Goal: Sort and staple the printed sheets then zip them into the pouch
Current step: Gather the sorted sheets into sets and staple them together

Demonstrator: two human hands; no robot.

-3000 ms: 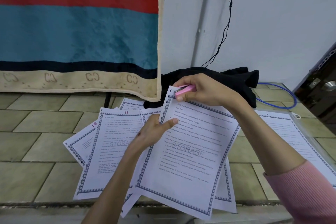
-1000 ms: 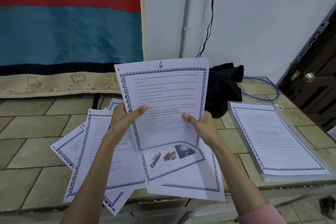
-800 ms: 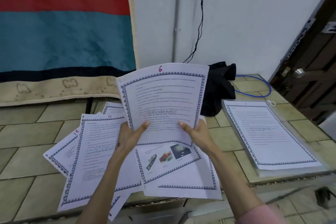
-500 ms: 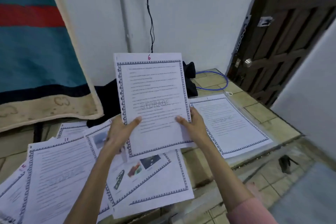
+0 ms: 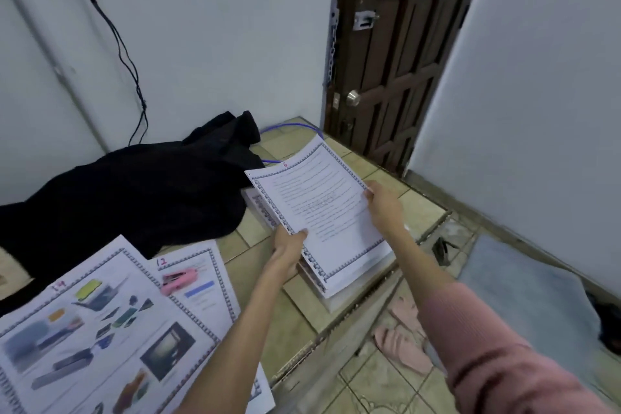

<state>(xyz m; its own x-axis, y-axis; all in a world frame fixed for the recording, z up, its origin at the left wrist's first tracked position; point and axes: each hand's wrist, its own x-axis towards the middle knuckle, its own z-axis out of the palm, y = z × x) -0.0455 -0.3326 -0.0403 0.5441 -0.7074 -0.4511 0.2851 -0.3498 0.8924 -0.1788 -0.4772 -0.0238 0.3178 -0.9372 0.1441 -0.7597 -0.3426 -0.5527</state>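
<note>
- on the left, two loose sheets (image 5: 100, 329) lie on the tiled ledge (image 5: 268, 312), one pink stapler (image 5: 179, 280) on them.
- your left hand (image 5: 287, 247) pinches the stapled set (image 5: 322, 212) at its left edge.
- your right hand (image 5: 383, 203) grips its right edge, over one pile (image 5: 336, 292).
- i judge sorting is in hand; next, lower it squarely.

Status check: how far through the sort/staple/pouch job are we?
Partway, it seems. Done: a stack of sheets lies at the counter's right edge. In hand: the left hand and right hand hold the set topped by page 6 just above that stack. Left: pages 12 and 14 lie loose, pink stapler on page 12. No zipping seen yet.
</note>
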